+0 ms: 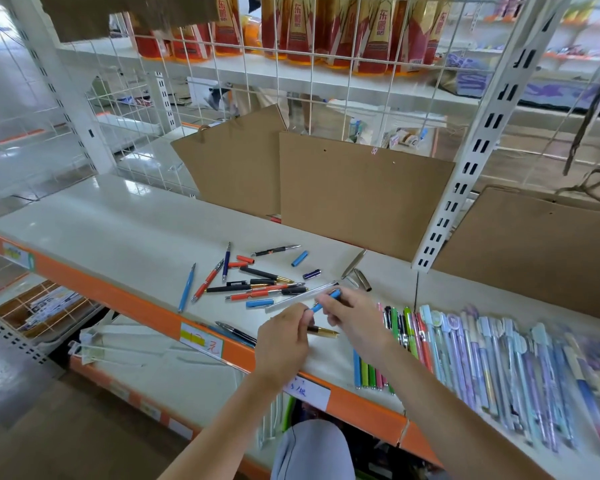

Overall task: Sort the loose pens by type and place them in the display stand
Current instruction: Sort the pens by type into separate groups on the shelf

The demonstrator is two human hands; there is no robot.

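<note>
Over the front edge of the white shelf [118, 230], both hands meet on one blue pen [326, 300]. Right hand [354, 317] pinches its upper end, left hand [284, 344] pinches its lower end; fingers curled on both. Pen's long axis runs diagonally, upper end toward the back right, clear of the shelf. Gold-tipped pen [323, 331] lies just below the hands, tip pointing right. Loose pens [253, 282] scattered behind, pointing various ways. Sorted pens [482, 358] lie in a row at right.
</note>
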